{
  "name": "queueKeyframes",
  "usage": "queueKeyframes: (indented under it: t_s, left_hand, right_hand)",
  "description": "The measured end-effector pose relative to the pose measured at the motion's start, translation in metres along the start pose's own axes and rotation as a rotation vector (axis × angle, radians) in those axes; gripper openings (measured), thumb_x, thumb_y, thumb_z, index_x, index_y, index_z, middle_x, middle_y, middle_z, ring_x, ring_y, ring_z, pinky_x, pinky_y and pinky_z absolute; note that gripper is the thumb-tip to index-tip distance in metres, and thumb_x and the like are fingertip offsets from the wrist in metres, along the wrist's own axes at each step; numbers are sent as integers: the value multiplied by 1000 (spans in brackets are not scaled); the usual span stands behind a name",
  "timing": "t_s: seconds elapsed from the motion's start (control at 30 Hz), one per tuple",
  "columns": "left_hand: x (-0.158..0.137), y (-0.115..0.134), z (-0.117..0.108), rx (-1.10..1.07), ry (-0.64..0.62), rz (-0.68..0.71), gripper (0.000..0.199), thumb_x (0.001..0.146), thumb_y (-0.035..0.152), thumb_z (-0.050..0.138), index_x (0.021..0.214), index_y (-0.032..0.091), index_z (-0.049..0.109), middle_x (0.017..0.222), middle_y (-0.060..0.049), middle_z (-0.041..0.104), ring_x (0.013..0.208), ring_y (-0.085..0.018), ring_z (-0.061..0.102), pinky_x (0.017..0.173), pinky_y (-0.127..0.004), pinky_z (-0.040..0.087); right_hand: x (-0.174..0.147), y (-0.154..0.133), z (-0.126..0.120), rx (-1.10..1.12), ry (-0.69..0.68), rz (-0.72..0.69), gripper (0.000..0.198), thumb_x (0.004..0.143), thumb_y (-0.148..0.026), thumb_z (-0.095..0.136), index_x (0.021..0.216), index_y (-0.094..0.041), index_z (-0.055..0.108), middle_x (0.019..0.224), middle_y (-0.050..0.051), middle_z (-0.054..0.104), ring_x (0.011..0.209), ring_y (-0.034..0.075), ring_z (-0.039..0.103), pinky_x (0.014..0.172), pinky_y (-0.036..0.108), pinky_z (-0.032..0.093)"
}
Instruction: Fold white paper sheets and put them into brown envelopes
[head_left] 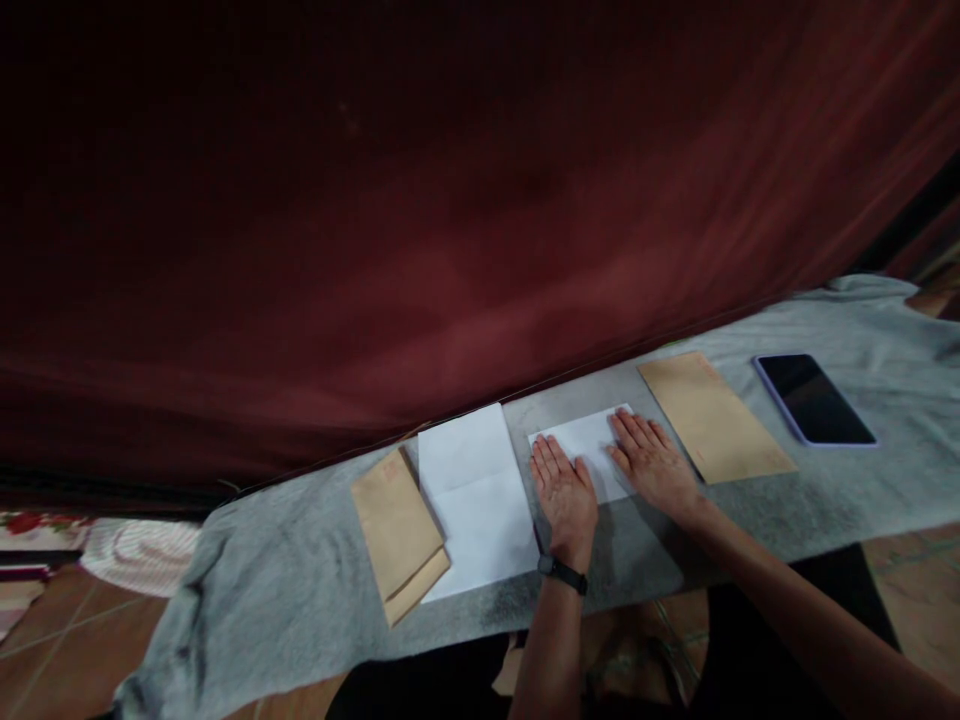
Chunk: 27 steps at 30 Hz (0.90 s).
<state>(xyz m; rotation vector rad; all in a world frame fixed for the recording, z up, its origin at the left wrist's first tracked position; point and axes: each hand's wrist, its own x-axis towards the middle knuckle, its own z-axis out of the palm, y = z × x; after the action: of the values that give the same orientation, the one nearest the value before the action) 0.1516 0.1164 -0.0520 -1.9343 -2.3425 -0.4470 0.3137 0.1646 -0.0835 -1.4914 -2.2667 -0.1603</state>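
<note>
A folded white sheet of paper (589, 436) lies on the grey cloth in front of me. My left hand (564, 490) rests flat on its left part, fingers stretched out, a dark watch on the wrist. Over the right part my right hand (654, 462) is also laid flat, palm down. Left of my hands is a larger white sheet (484, 510) with a crease across it. Beside that sheet sit brown envelopes (397, 520), seemingly stacked. Another brown envelope (716, 420) lies just right of my right hand.
A phone (814, 400) in a purple case lies at the right on the grey cloth (292, 570), which covers a narrow bench or table. Dark red fabric (480, 220) hangs along its far edge. Tiled floor (90, 620) shows below on the left.
</note>
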Motion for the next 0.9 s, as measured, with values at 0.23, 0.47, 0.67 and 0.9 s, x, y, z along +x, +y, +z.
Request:
queueKeyframes:
  t_s: [0.23, 0.47, 0.67, 0.9]
  left_hand:
    - [-44, 37, -6, -53, -106, 205, 61, 104, 32, 38, 161, 11, 27, 168, -13, 26, 157, -28, 16, 128, -50, 25]
    - [-51, 10, -7, -41, -93, 118, 65, 104, 37, 43, 158, 3, 32, 165, -20, 31, 155, -30, 24, 126, -49, 30]
    - [-63, -10, -9, -2, -20, 53, 64, 102, 31, 46, 157, 0, 32, 163, -24, 33, 154, -32, 28, 124, -50, 34]
    - [-66, -10, -11, -23, 19, 53, 67, 99, 27, 48, 158, 2, 30, 163, -24, 33, 154, -33, 28, 122, -52, 36]
  right_hand:
    - [1, -1, -5, -15, -36, -9, 60, 106, -35, 35, 160, -10, 30, 163, 18, 35, 148, 33, 39, 118, 53, 32]
    - [1, -2, -3, -9, -24, -10, 61, 105, -36, 36, 160, -10, 31, 162, 18, 37, 147, 33, 40, 118, 54, 32]
    - [3, 1, 2, -33, -2, -1, 59, 105, -37, 39, 155, -6, 39, 160, 20, 40, 145, 33, 43, 118, 51, 34]
    - [-5, -27, -14, -21, 21, 12, 58, 105, -30, 37, 159, -10, 32, 161, 19, 39, 147, 34, 40, 119, 57, 33]
